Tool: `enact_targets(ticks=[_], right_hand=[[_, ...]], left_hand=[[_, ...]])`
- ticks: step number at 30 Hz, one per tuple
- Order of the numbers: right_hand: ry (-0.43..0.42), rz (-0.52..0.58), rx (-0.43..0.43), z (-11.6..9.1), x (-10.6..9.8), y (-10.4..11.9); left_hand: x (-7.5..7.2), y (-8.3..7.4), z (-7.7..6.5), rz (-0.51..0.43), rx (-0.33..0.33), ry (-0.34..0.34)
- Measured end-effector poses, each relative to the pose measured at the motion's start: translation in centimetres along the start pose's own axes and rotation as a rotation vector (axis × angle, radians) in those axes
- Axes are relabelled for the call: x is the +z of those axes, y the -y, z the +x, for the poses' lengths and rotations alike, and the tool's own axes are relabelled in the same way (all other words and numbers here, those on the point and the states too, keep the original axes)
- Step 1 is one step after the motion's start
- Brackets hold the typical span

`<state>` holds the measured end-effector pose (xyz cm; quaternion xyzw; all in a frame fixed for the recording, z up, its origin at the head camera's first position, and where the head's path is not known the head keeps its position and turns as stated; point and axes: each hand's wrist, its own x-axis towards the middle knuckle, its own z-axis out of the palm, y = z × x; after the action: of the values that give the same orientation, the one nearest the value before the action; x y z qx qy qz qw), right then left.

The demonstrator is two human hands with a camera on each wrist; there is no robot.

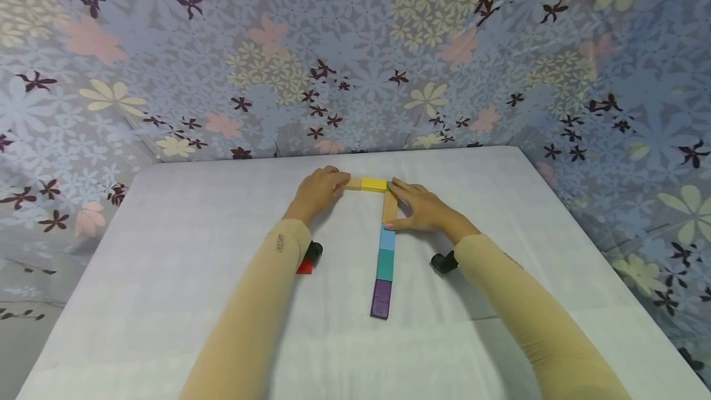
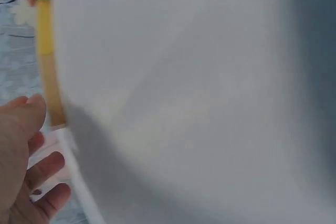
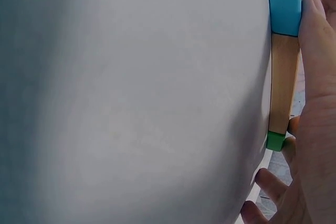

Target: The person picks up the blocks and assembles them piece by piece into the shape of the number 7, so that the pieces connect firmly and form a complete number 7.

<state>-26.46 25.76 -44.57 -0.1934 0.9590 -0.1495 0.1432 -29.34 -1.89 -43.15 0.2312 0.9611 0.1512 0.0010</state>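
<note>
A line of colored blocks on the white table bends at a corner. Up its long arm run a purple block (image 1: 381, 299), a teal block (image 1: 385, 265), a light blue block (image 1: 387, 238) and a plain wooden block (image 1: 390, 207). At the corner sits a small green block (image 3: 275, 141), largely covered in the head view. Leftward from it lie a yellow block (image 1: 374, 184) and another wooden block (image 2: 51, 87). My left hand (image 1: 321, 190) touches that block's outer end with extended fingertips. My right hand (image 1: 424, 207) spans the corner side, thumb against the light blue block, fingers by the green one.
A red piece (image 1: 304, 266) shows partly from under the left forearm. Black wrist cameras (image 1: 444, 262) hang below both wrists. The white-covered table (image 1: 222, 233) ends at the back against a flower-patterned cloth (image 1: 355, 66).
</note>
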Motion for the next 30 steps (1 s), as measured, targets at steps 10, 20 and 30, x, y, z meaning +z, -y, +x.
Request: enact_targets(ticks=[10,20,30], right_hand=[[-0.006,-0.009,-0.001,-0.2,-0.2,0.1],[-0.002,-0.002,-0.01,0.0,-0.2,0.3],[0.003,0.005,-0.002,-0.1,-0.1,0.4]], left_hand=[[-4.0,0.3,-4.8,-0.118,-0.065,0.055],[-4.3,-0.7,-14.4,-0.053,-0.09,0.262],[-1.8,-1.4,-16.7,-0.05,-0.114,0.165]])
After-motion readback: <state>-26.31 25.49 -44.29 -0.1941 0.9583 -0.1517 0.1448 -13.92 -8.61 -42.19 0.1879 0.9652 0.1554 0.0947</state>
